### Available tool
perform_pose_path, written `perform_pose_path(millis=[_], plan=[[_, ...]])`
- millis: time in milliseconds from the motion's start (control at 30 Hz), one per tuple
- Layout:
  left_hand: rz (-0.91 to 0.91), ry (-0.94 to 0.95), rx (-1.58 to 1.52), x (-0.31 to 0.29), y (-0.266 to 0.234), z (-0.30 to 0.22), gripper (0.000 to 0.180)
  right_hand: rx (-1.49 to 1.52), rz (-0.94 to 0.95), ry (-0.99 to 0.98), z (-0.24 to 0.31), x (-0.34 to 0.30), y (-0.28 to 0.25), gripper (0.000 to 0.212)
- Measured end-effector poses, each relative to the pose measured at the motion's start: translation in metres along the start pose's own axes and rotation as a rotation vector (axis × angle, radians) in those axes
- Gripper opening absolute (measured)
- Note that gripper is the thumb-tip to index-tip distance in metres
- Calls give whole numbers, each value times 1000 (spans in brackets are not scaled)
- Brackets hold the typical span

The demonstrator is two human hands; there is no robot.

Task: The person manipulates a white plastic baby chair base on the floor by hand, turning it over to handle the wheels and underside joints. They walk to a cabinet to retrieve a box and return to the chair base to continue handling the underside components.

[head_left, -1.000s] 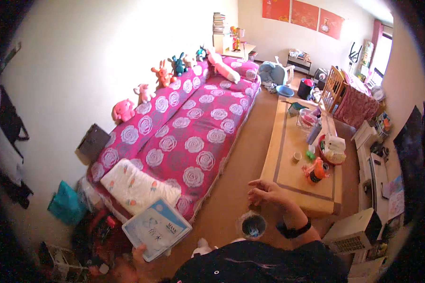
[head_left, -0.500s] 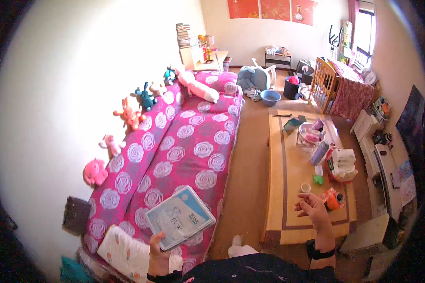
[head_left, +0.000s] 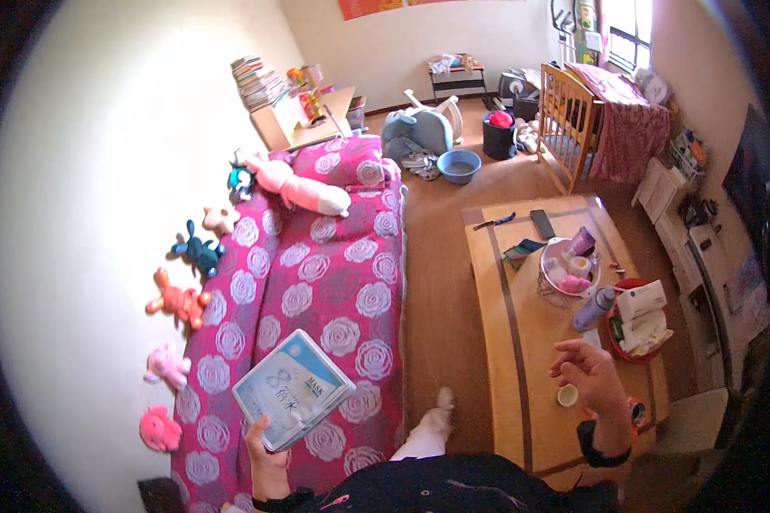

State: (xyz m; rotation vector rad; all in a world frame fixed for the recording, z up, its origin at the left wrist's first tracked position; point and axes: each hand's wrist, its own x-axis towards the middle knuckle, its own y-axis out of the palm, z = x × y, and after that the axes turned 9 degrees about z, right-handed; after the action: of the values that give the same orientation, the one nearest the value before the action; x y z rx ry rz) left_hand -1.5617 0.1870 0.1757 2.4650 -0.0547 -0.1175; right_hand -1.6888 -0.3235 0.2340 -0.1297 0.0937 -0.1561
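Red pictures (head_left: pixel 372 7) at twelve o'clock now barely show. Left fingers (head_left: pixel 258 424) grip the case (head_left: pixel 295 389); right fingers (head_left: pixel 577 350) curl loosely over the table (head_left: pixel 503 342) at four.

Left grip (head_left: pixel 269 459) holding flat blue-white box (head_left: pixel 293 389), right grip (head_left: pixel 592 376) curled near wooden table (head_left: pixel 498 299), rose-patterned sofa (head_left: pixel 342 282)

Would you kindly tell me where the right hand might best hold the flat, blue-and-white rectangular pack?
Probably at the right corner of the pack, the right hand coming from the right: the left hand grips the lower-left edge, that corner is uncovered, and the flat shape should suit a pinch.
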Motion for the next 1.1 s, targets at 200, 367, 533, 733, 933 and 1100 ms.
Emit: perform_pose_path(millis=[200, 367, 533, 733, 933, 1100], plan=[[-48, -90, 184, 176, 106, 18, 55, 148, -289, -42, -3, 105, -58, 25], [198, -223, 167, 348, 183, 44, 51, 132, -411, -27, 26, 186, -77, 24], [247, -344, 117, 483, 242, 97, 56, 80, -433, -92, 51, 298, -119, 24], [302, -348, 11, 609, 288, 137, 68, 44, -425, -132, 63, 459, -149, 29], [232, -378, -6, 727, 291, 132, 66, 49, -383, -70, 86, 570, -183, 31], [212, -358, 8, 835, 309, 155, 65, -11, -490, -40, 80, 641, -202, 29]])
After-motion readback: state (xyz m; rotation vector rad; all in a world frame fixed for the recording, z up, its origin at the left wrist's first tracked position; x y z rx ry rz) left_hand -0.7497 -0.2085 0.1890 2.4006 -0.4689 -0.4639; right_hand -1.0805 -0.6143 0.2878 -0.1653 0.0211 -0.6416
